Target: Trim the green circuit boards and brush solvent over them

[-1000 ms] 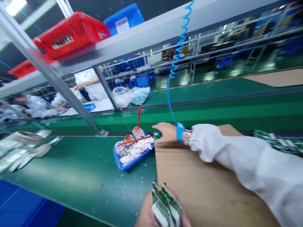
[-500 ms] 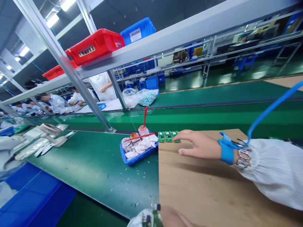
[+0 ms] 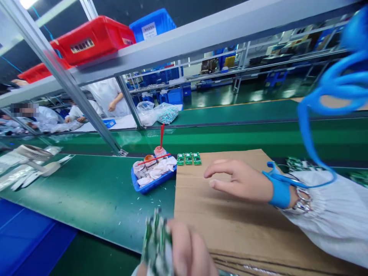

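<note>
Two hands work over a sheet of cardboard (image 3: 224, 226) lying on a green tabletop (image 3: 86, 199). The left hand (image 3: 186, 249), low and nearest the camera, is clenched around a bundle of green circuit boards (image 3: 156, 241) held on edge, and the bundle is slightly blurred. The right hand (image 3: 238, 181), farther forward, is open and empty, its fingers loosely curved just over the cardboard; whether they touch it cannot be told. Around the right wrist sits a blue wrist strap (image 3: 281, 194), with a coiled blue cord (image 3: 330, 88) rising toward the upper right of the view. A metal watch (image 3: 301, 203) lies just behind the strap, at the cuff of a white sleeve (image 3: 327, 214). Ahead of the right hand's fingertips, three green circuit boards (image 3: 188, 158) sit in a row along the cardboard's far edge. Just left of those boards, a blue tray (image 3: 152, 183) holds crumpled white cloth and small pots, with a red stick (image 3: 162, 136) standing upright. Well ahead of both hands, a gray shelf (image 3: 201, 38) carries a red bin (image 3: 92, 40) and a blue bin (image 3: 152, 25). Beyond the shelf stands a co-worker in a white coat (image 3: 107, 94), near clear plastic bags (image 3: 146, 114).
</note>
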### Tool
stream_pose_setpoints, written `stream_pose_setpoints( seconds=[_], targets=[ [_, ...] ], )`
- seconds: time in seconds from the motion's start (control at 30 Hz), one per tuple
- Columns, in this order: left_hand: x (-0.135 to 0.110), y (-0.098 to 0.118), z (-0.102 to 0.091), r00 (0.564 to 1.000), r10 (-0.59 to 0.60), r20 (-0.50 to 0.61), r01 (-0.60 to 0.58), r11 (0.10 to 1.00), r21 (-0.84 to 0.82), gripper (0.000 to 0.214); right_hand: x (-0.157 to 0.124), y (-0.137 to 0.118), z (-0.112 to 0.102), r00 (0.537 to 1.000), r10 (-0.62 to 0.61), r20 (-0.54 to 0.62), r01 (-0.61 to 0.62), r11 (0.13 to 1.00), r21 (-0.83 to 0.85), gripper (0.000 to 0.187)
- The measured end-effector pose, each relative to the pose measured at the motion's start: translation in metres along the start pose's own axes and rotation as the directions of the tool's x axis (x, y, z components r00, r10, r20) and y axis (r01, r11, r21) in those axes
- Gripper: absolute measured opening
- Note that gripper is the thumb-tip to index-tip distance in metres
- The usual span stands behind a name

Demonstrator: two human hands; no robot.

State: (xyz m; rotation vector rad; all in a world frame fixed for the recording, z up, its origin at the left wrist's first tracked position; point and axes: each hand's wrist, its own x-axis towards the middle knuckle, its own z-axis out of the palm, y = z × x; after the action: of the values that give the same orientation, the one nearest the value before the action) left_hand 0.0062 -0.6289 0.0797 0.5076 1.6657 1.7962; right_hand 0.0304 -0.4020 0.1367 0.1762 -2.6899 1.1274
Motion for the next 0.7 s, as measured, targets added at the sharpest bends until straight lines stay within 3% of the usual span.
stream_pose_setpoints(
  seconds=[0.07, 0.1, 0.17, 0.27, 0.33, 0.47, 0.6, 0.7],
  targets=[
    [0.005, 0.014, 0.004, 0.999, 0.039, 0.014, -0.035, 0.976, -0.215, 0.064, -0.005, -0.012, 0.002, 0.998, 0.062, -0.011, -0.060, 0.990, 0.128, 0.021],
    [0.009, 0.020, 0.006, 0.997, 0.047, -0.064, -0.064, 0.952, -0.300, 0.052, -0.006, -0.017, 0.005, 0.996, 0.093, -0.009, -0.089, 0.975, 0.204, 0.021],
    [0.021, 0.027, 0.011, 0.972, 0.060, -0.227, -0.128, 0.946, -0.298, 0.041, -0.007, -0.026, 0.016, 0.990, 0.140, 0.012, -0.134, 0.917, 0.376, 0.021],
    [0.034, 0.026, 0.015, 0.939, 0.133, -0.318, -0.147, 0.989, -0.021, 0.029, -0.004, -0.030, 0.036, 0.975, 0.208, 0.074, -0.211, 0.776, 0.594, 0.021],
    [0.037, 0.022, 0.016, 0.924, 0.192, -0.332, -0.120, 0.967, 0.225, 0.021, -0.001, -0.029, 0.049, 0.955, 0.281, 0.099, -0.277, 0.717, 0.640, 0.026],
    [0.040, 0.018, 0.018, 0.885, 0.293, -0.363, -0.017, 0.798, 0.603, 0.025, 0.004, -0.025, 0.065, 0.931, 0.352, 0.091, -0.337, 0.741, 0.580, 0.034],
    [0.044, 0.016, 0.020, 0.872, 0.371, -0.320, 0.019, 0.627, 0.779, 0.030, 0.010, -0.022, 0.069, 0.925, 0.355, 0.132, -0.363, 0.730, 0.579, 0.029],
    [0.048, 0.017, 0.017, 0.918, 0.354, -0.177, -0.081, 0.605, 0.792, 0.038, 0.016, -0.017, 0.067, 0.915, 0.330, 0.231, -0.392, 0.592, 0.704, 0.023]
  ],
)
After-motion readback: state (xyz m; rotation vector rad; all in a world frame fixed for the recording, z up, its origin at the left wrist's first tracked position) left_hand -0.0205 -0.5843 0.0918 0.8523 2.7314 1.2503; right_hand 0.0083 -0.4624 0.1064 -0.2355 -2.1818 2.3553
